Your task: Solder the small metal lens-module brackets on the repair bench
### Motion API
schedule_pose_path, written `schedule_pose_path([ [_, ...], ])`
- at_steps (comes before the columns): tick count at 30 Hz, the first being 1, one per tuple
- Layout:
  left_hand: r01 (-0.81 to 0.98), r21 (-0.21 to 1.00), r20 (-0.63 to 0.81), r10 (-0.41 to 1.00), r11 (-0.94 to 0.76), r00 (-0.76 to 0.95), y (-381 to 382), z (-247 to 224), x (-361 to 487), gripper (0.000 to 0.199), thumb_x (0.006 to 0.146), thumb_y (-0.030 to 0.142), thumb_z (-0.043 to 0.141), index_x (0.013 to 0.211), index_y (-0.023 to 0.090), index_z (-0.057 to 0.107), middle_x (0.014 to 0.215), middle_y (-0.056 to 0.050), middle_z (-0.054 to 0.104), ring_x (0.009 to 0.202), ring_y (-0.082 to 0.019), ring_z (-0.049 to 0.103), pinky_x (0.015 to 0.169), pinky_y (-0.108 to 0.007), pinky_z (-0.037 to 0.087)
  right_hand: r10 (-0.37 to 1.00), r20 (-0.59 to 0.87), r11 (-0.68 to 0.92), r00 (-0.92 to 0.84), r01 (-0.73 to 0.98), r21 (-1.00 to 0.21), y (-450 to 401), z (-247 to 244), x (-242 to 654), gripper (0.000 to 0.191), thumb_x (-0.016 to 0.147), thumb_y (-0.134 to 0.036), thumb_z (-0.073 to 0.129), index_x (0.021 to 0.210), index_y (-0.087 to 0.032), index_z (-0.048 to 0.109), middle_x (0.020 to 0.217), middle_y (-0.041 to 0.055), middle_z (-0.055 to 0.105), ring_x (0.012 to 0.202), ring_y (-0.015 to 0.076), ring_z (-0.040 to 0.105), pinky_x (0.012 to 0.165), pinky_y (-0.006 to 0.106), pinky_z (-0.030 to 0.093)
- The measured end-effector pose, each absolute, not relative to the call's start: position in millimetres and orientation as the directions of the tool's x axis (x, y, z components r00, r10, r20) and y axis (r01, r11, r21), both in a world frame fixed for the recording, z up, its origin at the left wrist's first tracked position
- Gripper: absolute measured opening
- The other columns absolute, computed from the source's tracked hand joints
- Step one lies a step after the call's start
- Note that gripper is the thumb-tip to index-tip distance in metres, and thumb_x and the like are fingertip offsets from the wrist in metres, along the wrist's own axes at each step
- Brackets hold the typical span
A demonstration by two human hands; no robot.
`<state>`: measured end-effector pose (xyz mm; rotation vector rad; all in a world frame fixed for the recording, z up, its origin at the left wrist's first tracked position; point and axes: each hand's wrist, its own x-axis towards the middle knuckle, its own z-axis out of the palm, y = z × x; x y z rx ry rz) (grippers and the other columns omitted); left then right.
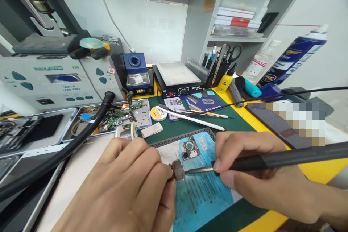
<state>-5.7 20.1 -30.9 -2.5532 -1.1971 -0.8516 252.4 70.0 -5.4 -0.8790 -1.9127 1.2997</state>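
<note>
My left hand (127,185) is closed, pinching a small grey metal phone part with a brown flex cable (178,170) at its left edge. My right hand (261,174) grips a slim black-handled tool with a narrow metal blade (201,170). The blade's tip meets or nearly meets the part's right edge; I cannot tell if they touch. Both are over a worn light-blue work sheet (201,203). Just behind the part, a phone camera module (189,150) lies on the sheet. The left fingertips are partly hidden by the back of the hand.
Behind the sheet lie a white stick tool (201,120), a round tin (158,113) and a folded wipe (151,129). A tray of circuit boards (144,112) and a black hose (100,116) are on the left. A phone (274,125) lies right. A hot plate (178,74) stands behind.
</note>
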Motion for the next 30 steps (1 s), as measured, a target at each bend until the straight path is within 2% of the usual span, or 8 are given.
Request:
schedule_pose_path([
  [9,0.762,0.065,0.549,0.661,-0.644,0.512,18.8,-25.6,-3.7,0.021,0.097,0.013,0.055,0.079,0.022,0.059,0.074,-0.002,0.054,0.077,-0.025,0.043,0.071,-0.042,0.026,0.804,0.232,0.361,-0.547,0.139,-0.922,72.3,-8.7,251.6,0.027,0.077,-0.006,0.075,0.083,-0.032,0.075,0.069,-0.0060,0.066,0.053,0.0109,0.052,0.046,0.021,0.039],
  [23,0.760,0.084,0.568,0.657,-0.645,0.496,18.4,-24.6,-4.8,0.019,0.099,0.014,0.055,0.083,0.021,0.063,0.074,-0.002,0.054,0.077,-0.024,0.042,0.073,-0.043,0.027,0.814,0.201,0.357,-0.545,0.197,-0.913,71.6,-2.7,247.8,0.018,0.078,-0.008,0.072,0.078,-0.025,0.076,0.068,-0.0029,0.067,0.051,0.0108,0.051,0.046,0.022,0.039],
  [30,0.759,0.085,0.561,0.660,-0.646,0.499,19.5,-24.4,-4.4,0.018,0.099,0.015,0.056,0.084,0.021,0.063,0.074,-0.002,0.055,0.077,-0.025,0.043,0.075,-0.044,0.028,0.809,0.215,0.365,-0.547,0.180,-0.914,71.4,-3.9,248.7,0.022,0.077,-0.005,0.071,0.079,-0.026,0.075,0.068,-0.0038,0.065,0.052,0.0108,0.051,0.047,0.022,0.038],
])
